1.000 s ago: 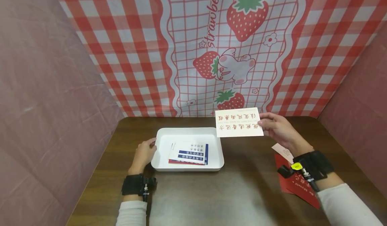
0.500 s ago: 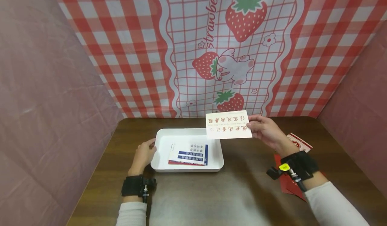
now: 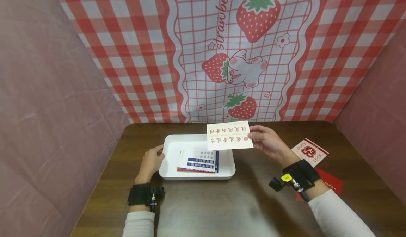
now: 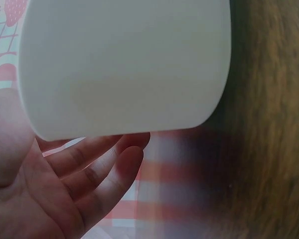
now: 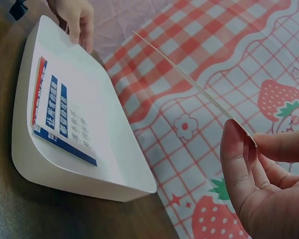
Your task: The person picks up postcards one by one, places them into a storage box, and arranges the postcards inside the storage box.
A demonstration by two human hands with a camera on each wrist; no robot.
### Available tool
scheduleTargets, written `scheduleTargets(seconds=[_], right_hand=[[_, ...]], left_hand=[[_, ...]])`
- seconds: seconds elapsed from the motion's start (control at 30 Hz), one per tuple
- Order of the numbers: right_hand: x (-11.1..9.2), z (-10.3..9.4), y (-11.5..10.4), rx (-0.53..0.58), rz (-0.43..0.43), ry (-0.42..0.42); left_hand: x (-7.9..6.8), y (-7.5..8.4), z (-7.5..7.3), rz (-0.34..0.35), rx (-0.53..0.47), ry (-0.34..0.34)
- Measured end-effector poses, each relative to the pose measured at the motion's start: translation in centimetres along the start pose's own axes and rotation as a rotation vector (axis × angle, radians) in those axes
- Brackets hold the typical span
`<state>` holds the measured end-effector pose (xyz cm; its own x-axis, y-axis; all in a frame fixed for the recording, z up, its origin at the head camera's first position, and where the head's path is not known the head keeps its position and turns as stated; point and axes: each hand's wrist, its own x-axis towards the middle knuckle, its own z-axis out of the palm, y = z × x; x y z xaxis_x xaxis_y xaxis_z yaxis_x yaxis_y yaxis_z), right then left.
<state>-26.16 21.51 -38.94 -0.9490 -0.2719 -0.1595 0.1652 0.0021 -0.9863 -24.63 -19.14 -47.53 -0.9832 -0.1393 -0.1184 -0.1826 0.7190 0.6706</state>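
My right hand (image 3: 268, 142) pinches a cream card (image 3: 229, 136) with rows of red-brown characters by its right edge. It hangs over the back right part of a white tray (image 3: 196, 177); in the right wrist view the card (image 5: 199, 88) shows nearly edge-on between thumb and fingers. My left hand (image 3: 150, 162) holds the tray's left end at the rim, and in the left wrist view several fingers lie loosely along its end wall. Inside the tray is a small stack of cards, the top one a white card (image 3: 198, 159) with blue bands, over blue and red ones.
To the right on the wooden table (image 3: 203, 209), partly behind my right forearm, lie a white-and-red "Good Luck" card (image 3: 312, 151) and red cards (image 3: 333, 182). A strawberry-print checked cloth (image 3: 142, 54) hangs behind the table, with pink cloth (image 3: 57, 106) at the sides.
My right hand has carried the cream card leftward and slightly down over the tray, uncovering the "Good Luck" card. The left hand and the tray have stayed in place.
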Motion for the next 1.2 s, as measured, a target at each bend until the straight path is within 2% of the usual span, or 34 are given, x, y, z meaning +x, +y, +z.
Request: scheduleTargets(seconds=[0.3, 0.5, 0.7, 0.93, 1.2], right_hand=[[0.5, 1.3, 0.6, 0.002, 0.029, 0.003], [0.9, 2.0, 1.2, -0.034, 0.038, 0.009], [1.0, 2.7, 1.9, -0.079, 0.065, 0.054], [1.3, 3.7, 2.7, -0.08, 0.097, 0.072], [1.8, 5.2, 3.4, -0.057, 0.114, 0.046]], left_hand=[[0.0, -0.1, -0.1, -0.005, 0.004, 0.0], [0.0, 0.0, -0.1, -0.004, 0.01, 0.008], [0.0, 0.0, 0.0, 0.0, 0.01, 0.006], [0.0, 0.0, 0.0, 0.019, 0.016, 0.014], [0.0, -0.2, 0.1, 0.046, 0.04, 0.042]])
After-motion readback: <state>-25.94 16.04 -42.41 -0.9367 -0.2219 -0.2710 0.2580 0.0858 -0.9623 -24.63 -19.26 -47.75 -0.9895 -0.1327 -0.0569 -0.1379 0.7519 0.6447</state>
